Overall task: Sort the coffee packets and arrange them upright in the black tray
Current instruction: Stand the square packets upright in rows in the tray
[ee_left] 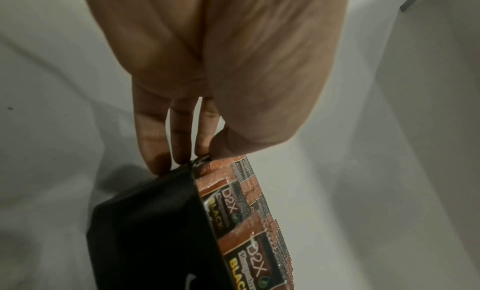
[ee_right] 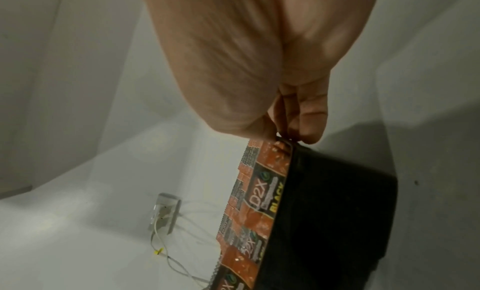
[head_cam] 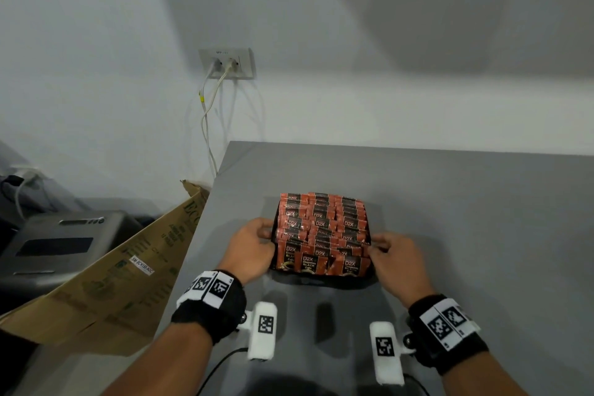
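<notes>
A black tray point(head_cam: 318, 280) stands on the grey table point(head_cam: 466, 202), packed with several rows of upright orange-and-black coffee packets point(head_cam: 321, 228). My left hand point(head_cam: 257, 243) grips the tray's left side. In the left wrist view, this left hand point(ee_left: 192, 160) has its fingers point(ee_left: 155, 150) down the outside of the tray's black wall point(ee_left: 150, 222) and its thumb at the rim beside the packets point(ee_left: 233, 202). My right hand point(head_cam: 385, 251) grips the right side. In the right wrist view, that hand point(ee_right: 291, 137) pinches the rim above the tray wall point(ee_right: 332, 212) and the packets point(ee_right: 259, 191). Whether the tray is lifted cannot be told.
The table's left edge runs close to my left hand. Beyond it, an open cardboard box point(head_cam: 128, 267) leans against the table and a grey machine point(head_cam: 61, 241) stands lower down. A wall socket point(head_cam: 228, 63) with hanging cables is behind.
</notes>
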Demonstrator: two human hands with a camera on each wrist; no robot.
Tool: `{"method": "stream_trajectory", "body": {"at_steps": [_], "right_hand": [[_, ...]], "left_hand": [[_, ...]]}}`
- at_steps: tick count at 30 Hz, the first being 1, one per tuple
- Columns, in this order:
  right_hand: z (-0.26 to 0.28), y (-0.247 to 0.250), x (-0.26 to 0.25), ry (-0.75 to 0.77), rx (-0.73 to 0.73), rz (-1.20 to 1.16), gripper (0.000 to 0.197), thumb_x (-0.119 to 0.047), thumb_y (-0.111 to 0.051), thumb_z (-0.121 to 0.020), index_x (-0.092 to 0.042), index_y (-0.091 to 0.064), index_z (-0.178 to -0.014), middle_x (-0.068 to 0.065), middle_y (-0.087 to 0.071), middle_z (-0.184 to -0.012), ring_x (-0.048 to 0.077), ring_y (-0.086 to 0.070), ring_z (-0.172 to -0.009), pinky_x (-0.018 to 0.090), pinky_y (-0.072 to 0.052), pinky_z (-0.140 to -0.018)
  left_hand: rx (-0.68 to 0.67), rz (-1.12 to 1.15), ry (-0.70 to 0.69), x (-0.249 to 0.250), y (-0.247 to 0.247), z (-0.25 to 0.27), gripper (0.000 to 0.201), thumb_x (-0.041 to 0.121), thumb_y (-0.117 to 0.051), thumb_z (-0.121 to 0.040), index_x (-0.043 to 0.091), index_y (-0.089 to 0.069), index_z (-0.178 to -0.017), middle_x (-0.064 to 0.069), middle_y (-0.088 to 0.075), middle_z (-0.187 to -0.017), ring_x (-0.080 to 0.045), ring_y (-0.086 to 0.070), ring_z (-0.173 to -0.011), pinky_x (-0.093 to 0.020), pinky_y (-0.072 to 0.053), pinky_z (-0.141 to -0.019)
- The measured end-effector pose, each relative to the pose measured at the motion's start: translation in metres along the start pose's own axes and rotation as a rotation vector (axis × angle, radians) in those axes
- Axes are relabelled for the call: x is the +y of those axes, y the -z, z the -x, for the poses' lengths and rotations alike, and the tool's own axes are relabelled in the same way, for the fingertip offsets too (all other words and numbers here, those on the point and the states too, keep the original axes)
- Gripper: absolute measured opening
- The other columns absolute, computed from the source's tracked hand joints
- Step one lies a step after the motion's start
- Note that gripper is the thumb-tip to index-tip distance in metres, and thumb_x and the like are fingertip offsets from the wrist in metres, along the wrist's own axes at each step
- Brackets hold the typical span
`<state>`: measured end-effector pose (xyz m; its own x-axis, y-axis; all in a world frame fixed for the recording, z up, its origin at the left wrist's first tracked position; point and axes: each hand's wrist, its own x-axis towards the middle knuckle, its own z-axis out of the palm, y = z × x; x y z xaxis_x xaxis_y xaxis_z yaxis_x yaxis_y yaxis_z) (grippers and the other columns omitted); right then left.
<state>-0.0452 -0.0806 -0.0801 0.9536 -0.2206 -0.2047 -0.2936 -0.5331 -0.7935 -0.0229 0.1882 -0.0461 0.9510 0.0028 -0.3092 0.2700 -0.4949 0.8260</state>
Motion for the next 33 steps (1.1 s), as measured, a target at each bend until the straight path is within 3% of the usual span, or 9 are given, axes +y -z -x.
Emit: {"method": "stream_trajectory", "body": {"at_steps": [3,6,9,12,16,20,24,27,33], "right_hand": [[-0.005,0.005,-0.005,0.003,-0.004,0.019,0.022,-0.013,-0.056,-0.100,-0.016,-0.071,-0.116,-0.005,-0.072,-0.111,0.002,-0.065,-0.091,0.014,-0.049,-0.071],[-0.006,0.006,-0.006,0.010,-0.005,0.035,0.022,-0.014,-0.055,-0.100,-0.017,-0.070,-0.116,-0.005,-0.072,-0.111,0.001,-0.064,-0.090,0.013,-0.047,-0.070],[-0.006,0.007,-0.007,-0.002,-0.004,0.041,0.023,-0.015,-0.055,-0.100,-0.017,-0.069,-0.118,-0.002,-0.072,-0.115,0.006,-0.066,-0.094,0.018,-0.050,-0.075],[0.002,0.012,-0.014,0.052,0.048,0.061,0.024,-0.018,-0.055,-0.100,-0.017,-0.066,-0.121,-0.002,-0.069,-0.115,0.009,-0.064,-0.094,0.018,-0.051,-0.078],[0.018,0.010,-0.017,0.303,-0.005,0.280,0.021,-0.022,-0.065,-0.093,-0.025,-0.069,-0.113,-0.012,-0.061,-0.108,0.009,-0.055,-0.101,0.024,-0.047,-0.093],[0.017,0.002,-0.013,0.446,-0.049,0.444,0.016,-0.019,-0.070,-0.087,-0.025,-0.075,-0.102,-0.012,-0.066,-0.102,0.008,-0.051,-0.098,0.027,-0.045,-0.092],[0.013,0.003,-0.016,0.472,-0.054,0.493,0.015,-0.016,-0.064,-0.091,-0.027,-0.071,-0.098,-0.016,-0.064,-0.094,0.008,-0.047,-0.094,0.027,-0.044,-0.084],[0.008,0.007,-0.021,0.451,-0.077,0.517,0.021,-0.011,-0.055,-0.094,-0.028,-0.067,-0.095,-0.019,-0.055,-0.082,0.008,-0.043,-0.091,0.023,-0.037,-0.076],[0.007,0.002,-0.018,0.486,-0.066,0.503,0.016,-0.012,-0.061,-0.091,-0.026,-0.068,-0.096,-0.017,-0.059,-0.089,0.010,-0.048,-0.091,0.026,-0.044,-0.085]], "left_hand": [[-0.010,-0.026,-0.034,0.004,-0.002,-0.005,0.038,-0.004,-0.048,-0.091,0.025,-0.058,-0.113,0.006,-0.070,-0.097,-0.011,-0.068,-0.092,-0.019,-0.055,-0.071],[-0.016,-0.008,-0.046,0.007,-0.004,-0.009,0.037,-0.004,-0.050,-0.092,0.019,-0.059,-0.120,0.005,-0.069,-0.101,-0.007,-0.067,-0.088,-0.014,-0.052,-0.062],[-0.007,-0.024,-0.047,0.007,-0.005,-0.009,0.038,0.002,-0.054,-0.093,0.019,-0.057,-0.127,0.002,-0.066,-0.116,-0.006,-0.064,-0.093,-0.015,-0.053,-0.069],[0.084,-0.181,-0.172,0.006,-0.007,-0.003,0.041,0.016,-0.062,-0.092,0.026,-0.056,-0.132,0.008,-0.052,-0.125,-0.007,-0.051,-0.111,-0.025,-0.046,-0.096],[-0.046,-0.382,-0.414,0.008,-0.018,0.007,0.028,0.016,-0.067,-0.084,0.028,-0.068,-0.109,0.018,-0.058,-0.102,-0.004,-0.054,-0.100,-0.019,-0.045,-0.088],[-0.093,-0.443,-0.408,0.006,-0.028,0.008,0.022,0.017,-0.067,-0.088,0.035,-0.068,-0.102,0.015,-0.061,-0.100,-0.006,-0.060,-0.093,-0.029,-0.056,-0.084],[-0.071,-0.447,-0.406,0.005,-0.021,0.003,0.025,0.008,-0.062,-0.090,0.029,-0.072,-0.100,0.014,-0.062,-0.093,-0.007,-0.060,-0.086,-0.023,-0.053,-0.078],[-0.031,-0.499,-0.400,0.005,-0.011,-0.002,0.027,0.007,-0.061,-0.088,0.029,-0.071,-0.101,0.011,-0.066,-0.092,-0.011,-0.063,-0.088,-0.031,-0.056,-0.081],[0.008,-0.528,-0.384,-0.004,-0.010,-0.005,0.029,0.012,-0.063,-0.085,0.032,-0.069,-0.106,0.006,-0.067,-0.102,-0.017,-0.061,-0.098,-0.039,-0.054,-0.091]]}}
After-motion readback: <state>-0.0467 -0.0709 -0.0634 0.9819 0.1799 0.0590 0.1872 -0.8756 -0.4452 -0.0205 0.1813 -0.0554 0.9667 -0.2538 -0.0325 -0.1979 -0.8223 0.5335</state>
